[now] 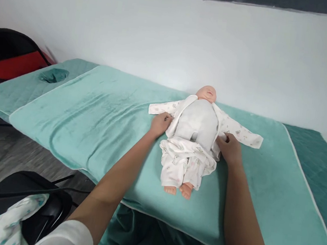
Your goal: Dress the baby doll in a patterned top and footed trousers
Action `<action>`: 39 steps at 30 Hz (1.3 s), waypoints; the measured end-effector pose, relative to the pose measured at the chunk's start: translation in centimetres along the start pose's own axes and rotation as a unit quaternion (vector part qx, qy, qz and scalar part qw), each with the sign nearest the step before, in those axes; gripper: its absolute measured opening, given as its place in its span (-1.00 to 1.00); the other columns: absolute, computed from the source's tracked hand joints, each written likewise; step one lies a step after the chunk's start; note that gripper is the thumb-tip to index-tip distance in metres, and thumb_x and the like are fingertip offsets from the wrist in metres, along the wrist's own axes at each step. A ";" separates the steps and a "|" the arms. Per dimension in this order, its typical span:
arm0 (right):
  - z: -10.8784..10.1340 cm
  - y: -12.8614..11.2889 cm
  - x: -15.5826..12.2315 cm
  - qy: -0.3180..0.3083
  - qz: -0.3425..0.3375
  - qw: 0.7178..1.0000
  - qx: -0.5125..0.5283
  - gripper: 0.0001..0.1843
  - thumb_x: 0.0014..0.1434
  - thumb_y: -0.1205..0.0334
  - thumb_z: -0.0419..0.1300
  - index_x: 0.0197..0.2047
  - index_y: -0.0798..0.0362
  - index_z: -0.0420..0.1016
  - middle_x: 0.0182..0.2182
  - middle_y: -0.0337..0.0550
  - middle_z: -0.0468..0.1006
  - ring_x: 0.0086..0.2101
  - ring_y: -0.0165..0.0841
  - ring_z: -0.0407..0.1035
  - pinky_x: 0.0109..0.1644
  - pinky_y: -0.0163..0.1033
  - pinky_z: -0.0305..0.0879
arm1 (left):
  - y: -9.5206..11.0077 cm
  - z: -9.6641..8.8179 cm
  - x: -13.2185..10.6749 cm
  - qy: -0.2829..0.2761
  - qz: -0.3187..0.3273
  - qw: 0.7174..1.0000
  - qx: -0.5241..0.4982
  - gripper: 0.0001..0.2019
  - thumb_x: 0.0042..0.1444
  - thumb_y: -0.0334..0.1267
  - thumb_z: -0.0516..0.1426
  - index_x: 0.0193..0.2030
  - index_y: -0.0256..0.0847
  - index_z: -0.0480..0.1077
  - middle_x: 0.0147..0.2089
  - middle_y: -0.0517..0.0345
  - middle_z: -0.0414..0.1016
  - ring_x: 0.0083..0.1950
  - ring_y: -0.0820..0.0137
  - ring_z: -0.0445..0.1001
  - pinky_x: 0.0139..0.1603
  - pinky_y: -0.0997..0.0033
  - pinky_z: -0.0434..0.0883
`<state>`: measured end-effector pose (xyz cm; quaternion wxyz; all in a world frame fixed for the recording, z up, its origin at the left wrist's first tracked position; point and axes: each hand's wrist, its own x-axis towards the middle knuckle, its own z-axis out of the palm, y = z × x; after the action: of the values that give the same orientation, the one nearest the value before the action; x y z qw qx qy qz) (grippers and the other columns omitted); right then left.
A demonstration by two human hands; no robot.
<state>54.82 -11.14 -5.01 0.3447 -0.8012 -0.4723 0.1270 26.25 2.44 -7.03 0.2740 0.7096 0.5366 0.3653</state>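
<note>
A baby doll (198, 120) with a pale cloth body lies on its back, head away from me and feet toward me. Its white printed jacket (240, 134) is spread open at the front, both sleeves stretched outward. White printed pants (176, 167) are bunched around the lower body, with the bare feet showing below. My left hand (161, 124) pinches the jacket's edge at the left, under that sleeve. On the other side, my right hand (229, 147) has its fingers closed on the jacket's right edge.
A green velvet cover (94, 106) lies over the massage bed, which has a face hole (53, 75) at its left end. A white wall (172, 41) runs behind. Black chairs (21, 200) stand at the left, one holding a printed white cloth (13, 223).
</note>
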 end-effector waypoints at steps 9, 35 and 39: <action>-1.9 0.9 -1.2 0.150 0.020 0.988 0.038 -0.64 0.19 -0.04 0.09 -0.52 0.00 0.27 -0.62 -0.36 0.18 -0.48 -0.40 0.07 -0.35 -0.22 0.01 | -1.9 -1.8 -1.7 0.276 -0.059 0.940 -0.191 -0.96 0.24 -0.28 0.07 -0.20 -0.17 0.31 -0.16 0.16 0.41 -0.11 0.43 0.39 -0.05 0.47 0.31; -4.5 4.0 -8.0 0.277 0.046 0.955 -0.100 -0.67 0.18 0.10 0.14 -0.06 0.07 0.53 -0.36 -0.07 0.48 -0.33 -0.16 0.36 -0.15 -0.07 0.29 | -3.6 -2.8 -2.7 0.263 -0.107 0.952 -0.117 -0.90 0.06 -0.44 0.12 -0.29 -0.17 0.36 -0.27 0.18 0.36 -0.26 0.39 0.31 -0.12 0.36 0.29; -3.0 2.1 -8.2 0.280 -0.170 0.939 -0.108 -0.79 0.26 0.19 0.11 -0.14 0.09 0.51 -0.22 0.07 0.52 -0.16 -0.14 0.40 0.01 -0.06 0.31 | -2.2 -2.8 -3.6 0.278 -0.015 0.960 0.000 -0.77 0.00 -0.55 0.07 -0.23 -0.17 0.34 -0.12 0.02 0.37 -0.02 0.23 0.35 0.09 0.20 0.28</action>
<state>53.53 -20.05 -5.25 0.3908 -0.7447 -0.4965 -0.2149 22.20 -0.42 -7.89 0.1193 0.5718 0.6023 0.5440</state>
